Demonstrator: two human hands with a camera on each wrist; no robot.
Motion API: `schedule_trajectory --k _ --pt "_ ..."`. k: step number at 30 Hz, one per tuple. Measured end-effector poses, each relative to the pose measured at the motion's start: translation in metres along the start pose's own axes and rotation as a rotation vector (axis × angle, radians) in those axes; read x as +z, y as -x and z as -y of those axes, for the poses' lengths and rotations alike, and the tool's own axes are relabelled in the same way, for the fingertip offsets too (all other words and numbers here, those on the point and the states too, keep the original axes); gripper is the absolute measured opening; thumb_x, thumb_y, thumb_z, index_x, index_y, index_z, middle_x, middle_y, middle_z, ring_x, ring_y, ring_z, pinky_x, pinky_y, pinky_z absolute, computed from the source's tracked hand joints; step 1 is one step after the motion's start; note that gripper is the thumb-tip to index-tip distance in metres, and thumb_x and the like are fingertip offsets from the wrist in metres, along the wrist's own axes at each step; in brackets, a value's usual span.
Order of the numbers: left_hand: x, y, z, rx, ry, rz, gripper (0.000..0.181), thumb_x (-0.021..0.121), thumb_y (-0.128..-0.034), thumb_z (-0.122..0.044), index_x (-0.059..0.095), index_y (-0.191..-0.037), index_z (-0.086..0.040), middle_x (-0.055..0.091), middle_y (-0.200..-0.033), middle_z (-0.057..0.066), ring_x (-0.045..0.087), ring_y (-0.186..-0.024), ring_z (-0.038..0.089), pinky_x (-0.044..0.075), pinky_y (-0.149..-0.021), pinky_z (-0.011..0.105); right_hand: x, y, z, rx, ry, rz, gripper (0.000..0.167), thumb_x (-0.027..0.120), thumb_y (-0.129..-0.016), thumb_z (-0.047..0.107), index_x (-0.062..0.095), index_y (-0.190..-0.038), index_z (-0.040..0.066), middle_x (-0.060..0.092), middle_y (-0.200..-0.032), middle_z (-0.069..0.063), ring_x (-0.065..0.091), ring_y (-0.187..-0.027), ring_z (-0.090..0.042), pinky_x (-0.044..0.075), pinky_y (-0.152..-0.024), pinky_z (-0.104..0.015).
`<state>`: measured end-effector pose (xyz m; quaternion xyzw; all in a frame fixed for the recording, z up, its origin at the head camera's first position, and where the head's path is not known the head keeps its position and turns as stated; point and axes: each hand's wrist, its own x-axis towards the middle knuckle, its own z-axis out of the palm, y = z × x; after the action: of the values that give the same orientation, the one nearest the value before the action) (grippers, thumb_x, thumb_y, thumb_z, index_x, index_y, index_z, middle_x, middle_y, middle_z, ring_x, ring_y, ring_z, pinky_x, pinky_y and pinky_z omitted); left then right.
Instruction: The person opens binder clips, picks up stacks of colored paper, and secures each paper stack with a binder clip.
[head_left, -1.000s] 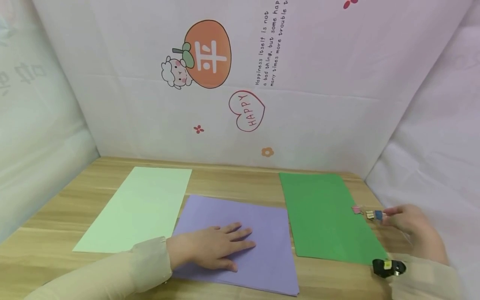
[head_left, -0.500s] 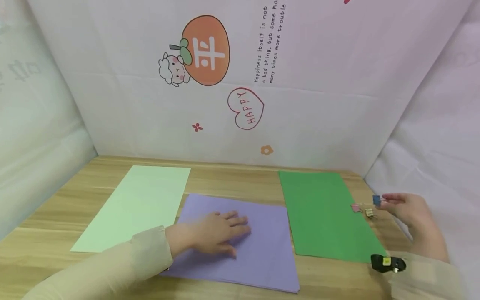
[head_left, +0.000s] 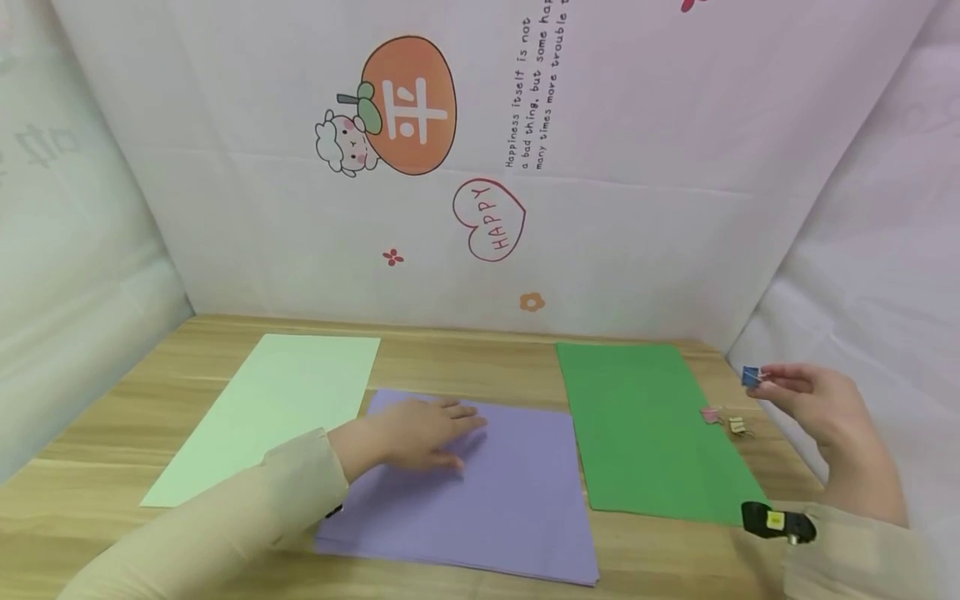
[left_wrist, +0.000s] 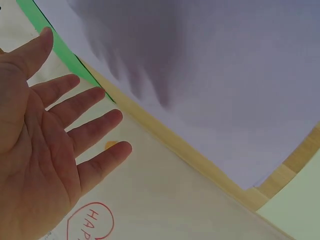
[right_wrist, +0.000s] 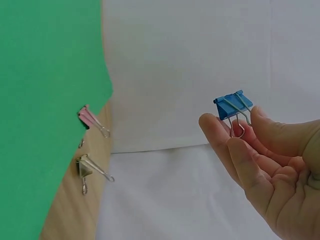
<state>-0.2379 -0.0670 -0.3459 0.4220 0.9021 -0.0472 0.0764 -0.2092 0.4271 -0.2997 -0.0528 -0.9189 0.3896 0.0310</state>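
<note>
My right hand (head_left: 813, 404) pinches a blue binder clip (head_left: 751, 377) by its wire handles, raised above the table's right end. The right wrist view shows the clip (right_wrist: 233, 105) between thumb and fingertips, its wire loops folded toward the hand. A pink binder clip (right_wrist: 88, 117) and a yellowish binder clip (right_wrist: 85, 168) lie at the green sheet's right edge. My left hand (head_left: 423, 433) hovers palm down over a stack of purple paper (head_left: 517, 500). Its fingers are spread and hold nothing, and in the left wrist view its shadow falls on the paper.
A pale green sheet (head_left: 277, 408) lies on the left of the wooden table (head_left: 465, 358). The dark green sheet (head_left: 637, 433) is on the right. Printed white cloth (head_left: 637, 250) hangs behind the table and along both sides.
The blue binder clip has risen from beside the other clips in my right hand. My left hand has lifted off the purple paper and shifted slightly left and away from me.
</note>
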Motion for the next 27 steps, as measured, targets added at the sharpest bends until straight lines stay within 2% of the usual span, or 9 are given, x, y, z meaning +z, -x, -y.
schedule_trajectory --k 3,5,8,11,17,25,27 --pt "0.002 -0.003 0.004 -0.035 0.027 -0.01 0.069 0.061 -0.0954 -0.049 0.039 -0.153 -0.017 0.044 -0.156 0.006 0.04 -0.145 0.027 0.041 -0.114 0.043 0.0 0.001 0.004 -0.02 0.004 -0.018 0.058 0.051 -0.105 0.03 0.039 -0.144 -0.011 0.057 -0.087 0.041 0.033 -0.09 0.027 0.028 -0.107 -0.069" --pt "0.003 -0.004 0.007 -0.085 0.036 -0.015 0.069 0.063 -0.0934 -0.05 0.044 -0.149 -0.015 0.049 -0.151 0.008 0.046 -0.14 0.028 0.043 -0.111 0.043 0.0 0.002 0.006 -0.027 0.013 -0.025 0.059 0.051 -0.104 0.032 0.039 -0.145 -0.01 0.056 -0.087 0.042 0.033 -0.092 0.026 0.029 -0.108 -0.068" --pt "0.004 -0.007 0.011 -0.175 0.053 -0.015 0.068 0.067 -0.0891 -0.054 0.052 -0.141 -0.012 0.058 -0.137 0.009 0.056 -0.128 0.031 0.051 -0.101 0.045 0.0 0.003 0.009 -0.034 0.007 -0.025 0.06 0.051 -0.104 0.034 0.039 -0.145 -0.008 0.056 -0.088 0.042 0.033 -0.095 0.023 0.029 -0.108 -0.068" --pt "0.005 -0.009 0.014 -0.242 0.05 -0.002 0.071 0.069 -0.0854 -0.058 0.054 -0.137 -0.012 0.06 -0.128 0.007 0.059 -0.12 0.029 0.055 -0.091 0.046 0.0 0.003 0.011 -0.027 -0.006 -0.015 0.061 0.052 -0.104 0.035 0.039 -0.145 -0.008 0.055 -0.087 0.042 0.034 -0.095 0.022 0.028 -0.108 -0.07" --pt "0.004 -0.013 0.02 -0.27 0.123 0.016 0.078 0.077 -0.0799 -0.055 0.052 -0.141 -0.013 0.056 -0.131 0.008 0.055 -0.124 0.03 0.053 -0.093 0.049 0.002 0.004 0.013 -0.018 -0.009 -0.012 0.063 0.054 -0.102 0.037 0.04 -0.145 -0.007 0.053 -0.087 0.041 0.034 -0.093 0.022 0.028 -0.107 -0.07" --pt "0.004 -0.023 0.031 -0.273 0.236 0.013 0.08 0.088 -0.0719 -0.044 0.052 -0.134 -0.01 0.056 -0.128 0.014 0.054 -0.122 0.037 0.048 -0.1 0.051 0.005 0.002 0.015 -0.024 0.024 -0.018 0.063 0.055 -0.102 0.035 0.04 -0.144 -0.009 0.05 -0.086 0.041 0.04 -0.085 0.024 0.037 -0.1 -0.067" --pt "0.003 -0.027 0.033 -0.288 0.254 0.011 0.083 0.089 -0.0699 -0.042 0.05 -0.135 -0.01 0.056 -0.131 0.016 0.054 -0.123 0.039 0.045 -0.103 0.052 0.005 0.001 0.015 -0.032 0.044 -0.019 0.063 0.055 -0.102 0.035 0.041 -0.144 -0.009 0.051 -0.088 0.04 0.041 -0.084 0.024 0.046 -0.097 -0.052"
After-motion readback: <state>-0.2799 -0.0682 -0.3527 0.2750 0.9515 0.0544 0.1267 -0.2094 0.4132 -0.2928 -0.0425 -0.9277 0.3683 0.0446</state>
